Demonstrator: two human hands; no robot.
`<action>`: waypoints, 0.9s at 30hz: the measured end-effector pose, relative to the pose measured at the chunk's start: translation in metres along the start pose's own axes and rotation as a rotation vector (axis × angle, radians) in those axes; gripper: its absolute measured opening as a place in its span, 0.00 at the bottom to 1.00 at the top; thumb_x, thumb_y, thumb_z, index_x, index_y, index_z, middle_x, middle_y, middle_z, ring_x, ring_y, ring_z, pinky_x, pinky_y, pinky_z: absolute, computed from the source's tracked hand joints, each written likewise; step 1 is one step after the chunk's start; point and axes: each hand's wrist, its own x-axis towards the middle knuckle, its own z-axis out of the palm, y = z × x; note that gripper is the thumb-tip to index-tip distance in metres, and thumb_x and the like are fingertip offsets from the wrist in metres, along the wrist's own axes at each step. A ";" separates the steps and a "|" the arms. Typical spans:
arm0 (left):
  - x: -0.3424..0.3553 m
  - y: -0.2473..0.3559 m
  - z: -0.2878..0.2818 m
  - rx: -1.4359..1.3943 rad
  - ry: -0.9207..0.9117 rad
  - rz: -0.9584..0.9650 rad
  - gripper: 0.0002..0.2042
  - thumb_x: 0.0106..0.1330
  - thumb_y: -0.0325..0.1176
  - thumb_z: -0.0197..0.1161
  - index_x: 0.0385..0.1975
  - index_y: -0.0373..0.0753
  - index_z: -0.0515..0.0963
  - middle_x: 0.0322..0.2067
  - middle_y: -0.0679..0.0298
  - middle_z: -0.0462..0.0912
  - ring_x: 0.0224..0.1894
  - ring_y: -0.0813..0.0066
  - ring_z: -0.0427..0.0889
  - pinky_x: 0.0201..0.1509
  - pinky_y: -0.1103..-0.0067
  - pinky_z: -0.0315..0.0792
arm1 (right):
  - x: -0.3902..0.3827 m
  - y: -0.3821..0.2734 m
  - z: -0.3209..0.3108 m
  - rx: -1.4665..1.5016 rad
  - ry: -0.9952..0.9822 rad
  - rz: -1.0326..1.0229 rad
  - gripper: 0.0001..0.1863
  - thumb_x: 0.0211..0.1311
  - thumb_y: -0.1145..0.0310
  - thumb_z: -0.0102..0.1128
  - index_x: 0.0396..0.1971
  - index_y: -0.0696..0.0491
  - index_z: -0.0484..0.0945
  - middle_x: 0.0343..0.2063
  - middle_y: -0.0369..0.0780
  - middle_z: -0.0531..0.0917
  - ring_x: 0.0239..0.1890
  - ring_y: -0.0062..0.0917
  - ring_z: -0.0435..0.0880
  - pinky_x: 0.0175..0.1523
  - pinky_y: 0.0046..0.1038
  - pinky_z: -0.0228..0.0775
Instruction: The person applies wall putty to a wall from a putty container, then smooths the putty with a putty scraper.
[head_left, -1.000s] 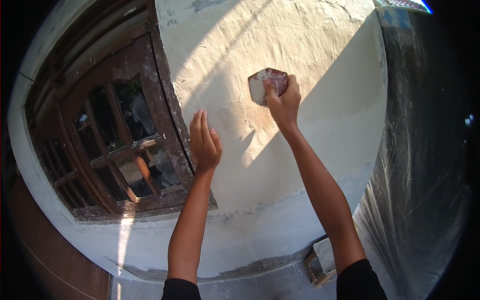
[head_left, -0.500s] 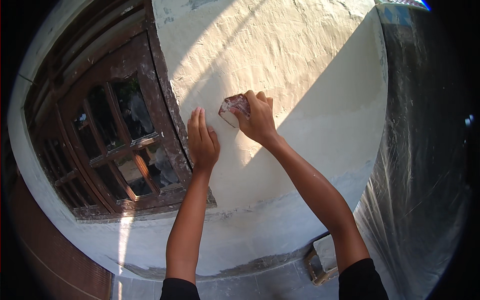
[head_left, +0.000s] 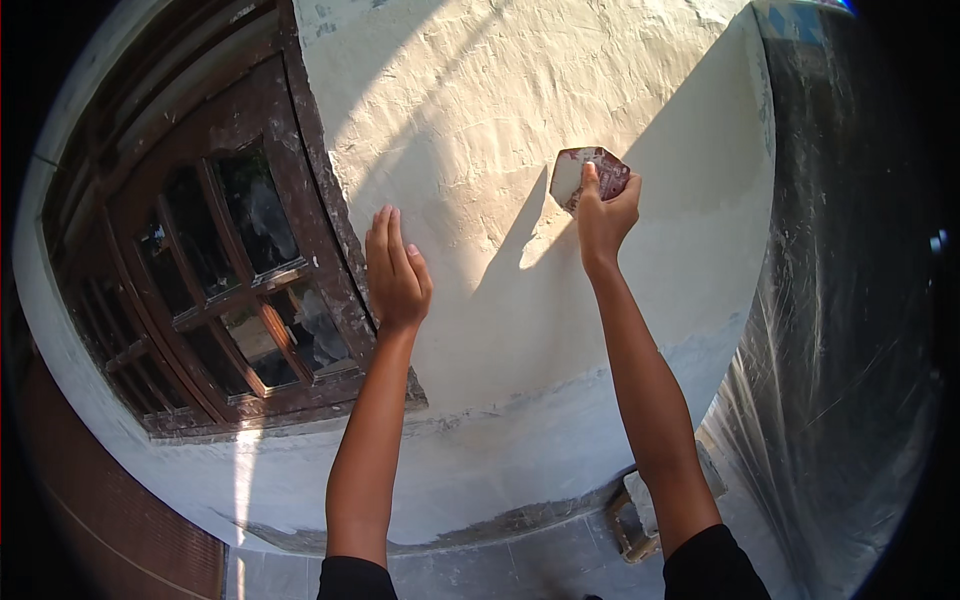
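My right hand (head_left: 608, 215) grips a flat, angular, reddish-brown putty scraper (head_left: 605, 170) smeared with pale filler, thumb pressed on its face. It is held at the cream plastered wall (head_left: 490, 330), over the diagonal shadow edge; whether its edge touches the wall I cannot tell. My left hand (head_left: 398, 275) lies flat with fingers stretched out, close to the right side of the brown window frame (head_left: 335, 215). Nothing is in it. Rough ridges mark the sunlit upper plaster, while the shaded lower part looks smoother.
Wooden window sashes (head_left: 235, 290) with glass panes stand at the left. A clear plastic sheet (head_left: 830, 330) hangs along the right. Below, a small splattered stool (head_left: 632, 520) stands on grey floor tiles (head_left: 480, 575) near the wall's foot.
My right hand has moved right and slightly up with the scraper, whose face now turns more toward me. My left hand has barely shifted.
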 end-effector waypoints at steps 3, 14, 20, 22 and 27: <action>0.000 0.002 0.000 0.028 -0.011 0.003 0.22 0.74 0.30 0.42 0.64 0.26 0.64 0.63 0.44 0.68 0.65 0.45 0.68 0.70 0.58 0.62 | -0.029 0.010 0.008 -0.117 -0.223 -0.307 0.18 0.57 0.62 0.73 0.37 0.58 0.74 0.26 0.43 0.77 0.33 0.35 0.77 0.44 0.38 0.66; -0.001 -0.002 -0.002 0.034 -0.012 0.006 0.22 0.74 0.31 0.42 0.64 0.26 0.64 0.63 0.44 0.68 0.66 0.46 0.68 0.70 0.58 0.62 | -0.048 0.003 0.020 -0.333 -0.504 -0.693 0.19 0.55 0.63 0.73 0.36 0.58 0.74 0.27 0.46 0.78 0.35 0.38 0.74 0.49 0.38 0.62; 0.001 0.000 -0.001 0.023 0.008 0.004 0.22 0.74 0.30 0.42 0.64 0.26 0.65 0.62 0.44 0.69 0.66 0.47 0.68 0.70 0.57 0.63 | -0.004 -0.005 0.017 -0.052 -0.024 -0.088 0.16 0.59 0.64 0.71 0.35 0.59 0.74 0.31 0.46 0.79 0.36 0.36 0.77 0.48 0.42 0.67; 0.000 0.000 -0.002 0.042 0.003 0.011 0.22 0.74 0.30 0.42 0.64 0.26 0.65 0.63 0.43 0.69 0.66 0.47 0.68 0.70 0.57 0.63 | -0.034 -0.003 0.029 -0.101 -0.232 -0.357 0.16 0.56 0.64 0.72 0.34 0.58 0.74 0.29 0.47 0.78 0.36 0.39 0.75 0.47 0.41 0.63; -0.002 -0.002 0.000 0.012 -0.009 -0.008 0.22 0.74 0.30 0.42 0.64 0.25 0.65 0.63 0.43 0.68 0.66 0.46 0.68 0.70 0.57 0.62 | -0.015 0.000 0.027 -0.123 -0.236 -0.185 0.17 0.57 0.64 0.71 0.36 0.58 0.74 0.28 0.44 0.80 0.36 0.37 0.76 0.48 0.40 0.66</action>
